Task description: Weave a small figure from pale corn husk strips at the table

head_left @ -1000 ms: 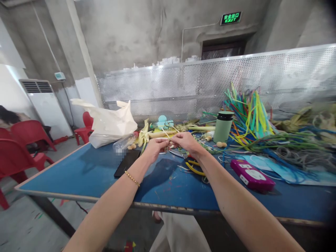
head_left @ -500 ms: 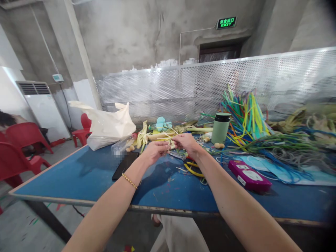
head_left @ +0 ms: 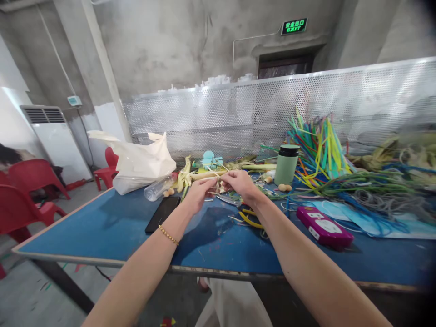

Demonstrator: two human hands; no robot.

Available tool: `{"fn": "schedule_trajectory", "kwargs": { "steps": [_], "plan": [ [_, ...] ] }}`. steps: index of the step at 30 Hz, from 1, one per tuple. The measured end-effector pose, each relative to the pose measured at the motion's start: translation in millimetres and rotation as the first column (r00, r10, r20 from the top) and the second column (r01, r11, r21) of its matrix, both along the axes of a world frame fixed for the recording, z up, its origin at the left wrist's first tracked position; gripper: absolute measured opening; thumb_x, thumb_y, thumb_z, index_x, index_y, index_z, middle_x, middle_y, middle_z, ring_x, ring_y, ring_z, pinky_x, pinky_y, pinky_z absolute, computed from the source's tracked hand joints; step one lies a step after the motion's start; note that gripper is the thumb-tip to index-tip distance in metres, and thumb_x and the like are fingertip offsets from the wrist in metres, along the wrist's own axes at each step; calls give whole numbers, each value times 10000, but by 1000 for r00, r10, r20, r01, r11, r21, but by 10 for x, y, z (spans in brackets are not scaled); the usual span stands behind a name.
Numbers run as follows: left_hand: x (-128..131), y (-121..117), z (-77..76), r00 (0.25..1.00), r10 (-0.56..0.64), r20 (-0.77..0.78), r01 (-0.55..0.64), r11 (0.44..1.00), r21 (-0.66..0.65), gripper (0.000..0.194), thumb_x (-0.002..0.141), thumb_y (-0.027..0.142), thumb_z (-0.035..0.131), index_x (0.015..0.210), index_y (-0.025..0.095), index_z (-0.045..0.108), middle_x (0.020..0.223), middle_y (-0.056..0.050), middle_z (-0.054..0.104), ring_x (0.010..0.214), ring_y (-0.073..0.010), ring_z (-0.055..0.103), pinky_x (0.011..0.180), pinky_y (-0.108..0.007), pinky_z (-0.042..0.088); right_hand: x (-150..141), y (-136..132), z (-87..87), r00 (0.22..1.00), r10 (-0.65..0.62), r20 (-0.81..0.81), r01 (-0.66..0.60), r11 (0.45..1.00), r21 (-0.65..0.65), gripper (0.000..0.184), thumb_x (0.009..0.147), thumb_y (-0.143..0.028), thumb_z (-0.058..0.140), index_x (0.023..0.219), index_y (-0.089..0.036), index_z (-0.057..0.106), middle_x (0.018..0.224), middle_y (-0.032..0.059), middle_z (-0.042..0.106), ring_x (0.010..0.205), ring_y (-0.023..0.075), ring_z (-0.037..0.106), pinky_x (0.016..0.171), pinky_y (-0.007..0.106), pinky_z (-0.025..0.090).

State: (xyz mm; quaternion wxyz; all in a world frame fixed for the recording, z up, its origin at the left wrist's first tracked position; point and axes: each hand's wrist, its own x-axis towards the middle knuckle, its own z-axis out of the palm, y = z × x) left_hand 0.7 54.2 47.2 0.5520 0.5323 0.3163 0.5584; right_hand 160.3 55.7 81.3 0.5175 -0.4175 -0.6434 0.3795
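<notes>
My left hand and my right hand meet above the middle of the table, fingers pinched. Between them is a pale, thin plant-like strip, with narrow ends poking up past the fingertips. Its lower part is mostly covered by the fingers. Under my right wrist lies a yellow-handled tool, partly hidden. A black phone rests by my left forearm. Just beyond the hands are dried husks and pale stalks.
A cream plastic bag and a clear bottle stand left on the blue table. Right are a green jar, colourful strips, green cords and a purple box. A perforated metal panel closes the back.
Both hands stay close together at nearly the same spot, still pinching the pale strip. My fingers have shifted slightly and the strip's ends point a little differently.
</notes>
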Motion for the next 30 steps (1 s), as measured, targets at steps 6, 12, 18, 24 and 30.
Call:
{"fn": "schedule_trajectory", "kwargs": {
  "steps": [6,12,18,24,30],
  "plan": [
    [1,39,-55,999,41,8,-42,998,41,332,607,351,861,805,111,746,787,-98,731,700,-164,645,653,-272,462,-50,-50,-25,994,41,101,-50,995,86,192,748,-195,634,563,-147,617,550,9,617,497,97,537,526,214,434],
    [-11,27,-23,998,60,28,-62,996,61,305,576,316,863,766,105,750,730,-86,725,662,-165,639,681,-295,485,-5,-101,11,982,150,111,-154,988,28,288,767,-310,608,527,-151,595,493,-5,557,466,87,457,498,224,368],
    [5,-1,0,998,65,0,-65,993,99,221,586,239,839,731,111,731,642,-34,667,582,-117,569,611,-255,437,38,14,-57,970,20,240,-51,991,125,173,737,-265,601,613,-147,627,529,7,602,509,113,517,523,231,375],
    [29,13,-15,998,10,57,-14,997,73,232,636,278,819,765,115,718,712,-47,674,620,-115,580,610,-246,437,17,70,-93,918,-113,379,-5,955,297,190,768,-270,583,626,-158,640,528,8,605,517,125,511,524,235,353],
    [42,45,-10,994,92,66,-96,994,61,254,600,278,843,701,109,683,613,-23,620,558,-107,541,566,-250,407,-10,38,-97,906,-111,408,-11,958,286,181,792,-247,578,684,-151,688,566,17,648,556,134,562,558,229,380]
  ]
}}
